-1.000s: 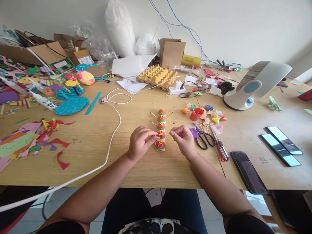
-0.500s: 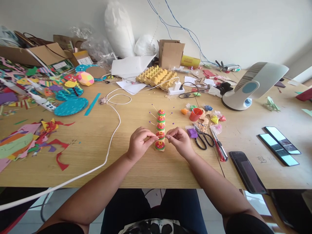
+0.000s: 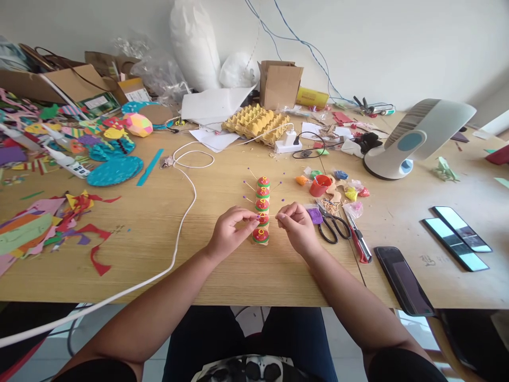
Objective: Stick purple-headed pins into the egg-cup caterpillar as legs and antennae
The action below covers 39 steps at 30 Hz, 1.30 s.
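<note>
A caterpillar-like craft (image 3: 262, 203) stands lengthwise in front of me, a row of bumps in red and green with yellow rings. Thin sticks with purple tips jut from both sides of its far part. Above its near part, a thin pale stick (image 3: 271, 216) is stretched level between my hands. My left hand (image 3: 235, 229) pinches its left end, where a bit of purple shows at the fingertips. Thumb and finger of my right hand (image 3: 296, 225) close on the other end. The fingertips partly hide the bumps behind them.
Right of my hands lie black scissors (image 3: 334, 225), a red utility knife (image 3: 360, 241), a purple clay packet (image 3: 315, 215) and a red cup (image 3: 320, 185). A phone (image 3: 403, 281) sits near the front edge. A white cable (image 3: 183, 217) crosses on the left, beside paper scraps (image 3: 43, 228).
My right hand has shifted slightly right and up, and more of the stick shows between my hands. Purple now shows at my left fingertips. The craft stays in place.
</note>
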Tool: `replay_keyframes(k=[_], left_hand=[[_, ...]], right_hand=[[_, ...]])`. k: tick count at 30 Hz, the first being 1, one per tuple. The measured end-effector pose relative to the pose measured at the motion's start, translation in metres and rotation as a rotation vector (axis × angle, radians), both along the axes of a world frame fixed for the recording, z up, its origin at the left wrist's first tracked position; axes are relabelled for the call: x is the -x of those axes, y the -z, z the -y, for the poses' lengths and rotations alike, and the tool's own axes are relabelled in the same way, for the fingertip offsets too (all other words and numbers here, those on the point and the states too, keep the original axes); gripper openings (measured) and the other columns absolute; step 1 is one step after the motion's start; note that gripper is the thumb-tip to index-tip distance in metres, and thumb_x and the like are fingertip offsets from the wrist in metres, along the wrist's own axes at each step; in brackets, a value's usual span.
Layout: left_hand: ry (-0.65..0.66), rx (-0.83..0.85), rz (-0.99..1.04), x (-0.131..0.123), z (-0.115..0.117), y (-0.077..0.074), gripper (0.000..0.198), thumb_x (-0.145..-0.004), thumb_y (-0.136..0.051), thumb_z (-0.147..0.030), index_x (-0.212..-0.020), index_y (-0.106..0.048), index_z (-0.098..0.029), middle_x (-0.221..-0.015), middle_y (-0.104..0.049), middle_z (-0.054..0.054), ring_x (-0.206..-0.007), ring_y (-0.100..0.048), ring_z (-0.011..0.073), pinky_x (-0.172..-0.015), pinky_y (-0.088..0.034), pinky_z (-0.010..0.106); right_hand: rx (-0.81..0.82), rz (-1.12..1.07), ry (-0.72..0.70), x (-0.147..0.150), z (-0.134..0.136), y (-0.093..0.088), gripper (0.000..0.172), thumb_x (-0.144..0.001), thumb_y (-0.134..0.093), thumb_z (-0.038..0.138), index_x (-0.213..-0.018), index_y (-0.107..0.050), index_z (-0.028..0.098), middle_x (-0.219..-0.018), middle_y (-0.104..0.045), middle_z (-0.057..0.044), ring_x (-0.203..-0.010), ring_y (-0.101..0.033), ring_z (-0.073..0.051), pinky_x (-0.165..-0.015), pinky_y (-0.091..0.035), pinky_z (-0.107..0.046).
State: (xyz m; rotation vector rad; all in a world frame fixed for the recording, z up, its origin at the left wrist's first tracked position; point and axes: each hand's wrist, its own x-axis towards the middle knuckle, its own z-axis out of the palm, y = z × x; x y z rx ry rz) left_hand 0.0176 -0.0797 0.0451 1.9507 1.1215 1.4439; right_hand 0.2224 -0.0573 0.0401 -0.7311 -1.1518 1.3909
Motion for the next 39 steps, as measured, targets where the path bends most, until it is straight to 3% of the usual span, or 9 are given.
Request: replay_keyframes(k=[15, 20, 23, 33, 39], left_hand=[[-0.013, 0.102, 0.021, 0.001, 0.001, -0.001, 0.017, -0.092, -0.063, -0.024, -0.078, -0.071, -0.018, -0.079, -0.070, 0.004, -0.076, -0.064, 0.0152, -0.070, -0.050, 0.028], [0.070, 0.173, 0.148, 0.003, 0.001, 0.000, 0.022, -0.097, -0.056, -0.030, -0.093, -0.075, -0.018, -0.089, -0.073, 0.006, -0.086, -0.068, 0.0178, -0.080, -0.054, 0.032], [0.071, 0.177, 0.148, 0.002, 0.001, 0.003, 0.018, -0.092, -0.064, -0.030, -0.102, -0.074, -0.019, -0.094, -0.073, 0.007, -0.087, -0.067, 0.0175, -0.079, -0.055, 0.031], [-0.107, -0.188, -0.094, 0.000, 0.003, -0.005, 0.020, -0.086, -0.073, -0.021, -0.106, -0.070, -0.022, -0.090, -0.072, 0.004, -0.086, -0.064, 0.0169, -0.080, -0.053, 0.033], [-0.168, -0.246, -0.168, 0.001, 0.002, -0.006, 0.007, -0.087, -0.072, -0.023, -0.094, -0.073, -0.022, -0.088, -0.075, 0.003, -0.082, -0.067, 0.0171, -0.079, -0.054, 0.034]], right_hand=[[0.019, 0.097, -0.076, 0.003, 0.006, -0.007, 0.034, -0.078, -0.081, 0.038, -0.072, -0.051, 0.021, -0.074, -0.064, 0.001, -0.060, -0.051, -0.010, -0.057, -0.041, -0.026], [0.044, 0.056, -0.058, 0.003, 0.003, -0.002, 0.034, -0.080, -0.079, 0.037, -0.072, -0.050, 0.022, -0.069, -0.063, 0.002, -0.060, -0.053, -0.011, -0.056, -0.039, -0.026], [0.059, -0.008, -0.067, 0.004, 0.003, 0.000, 0.034, -0.079, -0.080, 0.035, -0.073, -0.049, 0.022, -0.069, -0.063, 0.003, -0.060, -0.054, -0.011, -0.056, -0.037, -0.025], [0.009, 0.074, -0.045, 0.007, 0.008, -0.004, 0.034, -0.082, -0.078, 0.038, -0.073, -0.050, 0.022, -0.069, -0.062, 0.003, -0.059, -0.054, -0.011, -0.056, -0.040, -0.026], [-0.004, 0.109, -0.037, 0.007, 0.011, -0.009, 0.033, -0.082, -0.078, 0.039, -0.074, -0.051, 0.022, -0.071, -0.063, 0.002, -0.060, -0.053, -0.011, -0.056, -0.041, -0.027]])
